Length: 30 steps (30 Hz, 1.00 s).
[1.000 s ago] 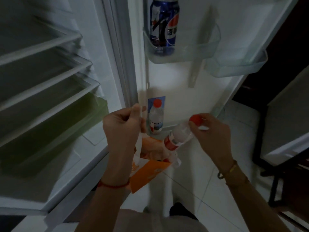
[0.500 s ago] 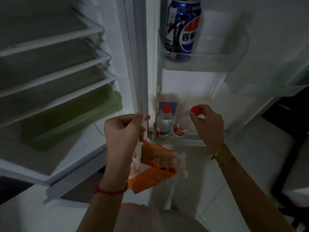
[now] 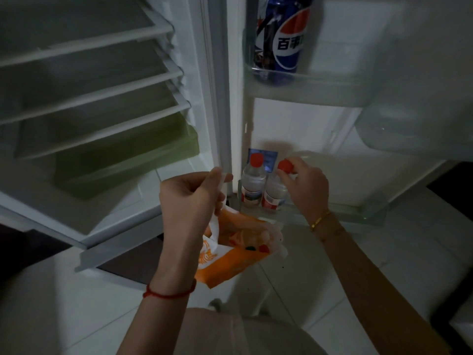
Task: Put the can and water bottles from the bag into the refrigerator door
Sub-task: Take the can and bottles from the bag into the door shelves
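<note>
My left hand point(image 3: 190, 194) pinches the white handles of an orange and white bag point(image 3: 238, 248), which hangs below it in front of the open fridge. My right hand point(image 3: 305, 187) grips the red cap of a small water bottle point(image 3: 273, 193), which stands upright in the bottom door shelf point(image 3: 358, 211). Just left of it, touching or nearly so, stands a second water bottle point(image 3: 253, 180) with a red cap. A blue cola can point(image 3: 281, 37) stands in the upper door shelf point(image 3: 320, 85).
The fridge body on the left holds several bare white shelves point(image 3: 89, 103) and a green drawer point(image 3: 128, 160). Another clear door bin point(image 3: 414, 124) juts out at the right. White floor tiles point(image 3: 384, 252) lie below, with dark furniture at the far right edge.
My right hand carried the second bottle from above the bag into the bottom door shelf and stood it upright beside the first. The view moved closer to the door.
</note>
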Each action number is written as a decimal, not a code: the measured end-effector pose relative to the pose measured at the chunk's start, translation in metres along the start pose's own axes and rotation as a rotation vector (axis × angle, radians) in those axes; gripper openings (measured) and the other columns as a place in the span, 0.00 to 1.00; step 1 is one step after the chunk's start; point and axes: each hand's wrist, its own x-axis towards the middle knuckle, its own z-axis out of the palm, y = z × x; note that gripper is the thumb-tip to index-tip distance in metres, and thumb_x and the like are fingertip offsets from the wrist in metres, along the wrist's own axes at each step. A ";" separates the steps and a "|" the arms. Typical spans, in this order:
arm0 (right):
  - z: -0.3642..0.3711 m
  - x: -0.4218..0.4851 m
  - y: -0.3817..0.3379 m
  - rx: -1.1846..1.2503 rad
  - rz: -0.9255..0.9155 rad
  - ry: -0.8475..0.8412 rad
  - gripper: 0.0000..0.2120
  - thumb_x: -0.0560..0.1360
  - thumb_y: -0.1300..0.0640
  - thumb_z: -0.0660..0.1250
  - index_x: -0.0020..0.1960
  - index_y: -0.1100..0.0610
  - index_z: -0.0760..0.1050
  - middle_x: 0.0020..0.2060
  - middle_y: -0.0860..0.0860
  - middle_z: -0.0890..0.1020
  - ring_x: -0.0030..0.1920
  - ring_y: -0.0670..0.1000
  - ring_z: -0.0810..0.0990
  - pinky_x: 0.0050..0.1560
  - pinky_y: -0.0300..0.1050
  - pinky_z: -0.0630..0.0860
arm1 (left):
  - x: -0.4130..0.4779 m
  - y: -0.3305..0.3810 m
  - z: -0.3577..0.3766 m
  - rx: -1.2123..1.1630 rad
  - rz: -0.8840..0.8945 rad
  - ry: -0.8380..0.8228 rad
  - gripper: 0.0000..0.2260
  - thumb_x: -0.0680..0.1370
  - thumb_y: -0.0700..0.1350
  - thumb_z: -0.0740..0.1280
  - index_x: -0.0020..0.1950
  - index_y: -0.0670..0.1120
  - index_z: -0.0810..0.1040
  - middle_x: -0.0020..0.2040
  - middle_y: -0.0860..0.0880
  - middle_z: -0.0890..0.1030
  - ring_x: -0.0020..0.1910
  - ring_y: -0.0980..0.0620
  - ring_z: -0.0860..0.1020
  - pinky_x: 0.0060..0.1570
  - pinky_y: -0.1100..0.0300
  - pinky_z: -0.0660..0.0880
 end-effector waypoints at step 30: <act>0.011 -0.122 0.043 0.187 0.114 -0.980 0.09 0.71 0.59 0.68 0.39 0.45 0.77 0.33 0.40 0.80 0.36 0.41 0.73 0.43 0.32 0.68 | -0.058 -0.005 0.046 -0.027 0.034 0.171 0.10 0.79 0.42 0.68 0.39 0.45 0.86 0.26 0.46 0.77 0.22 0.57 0.70 0.24 0.66 0.69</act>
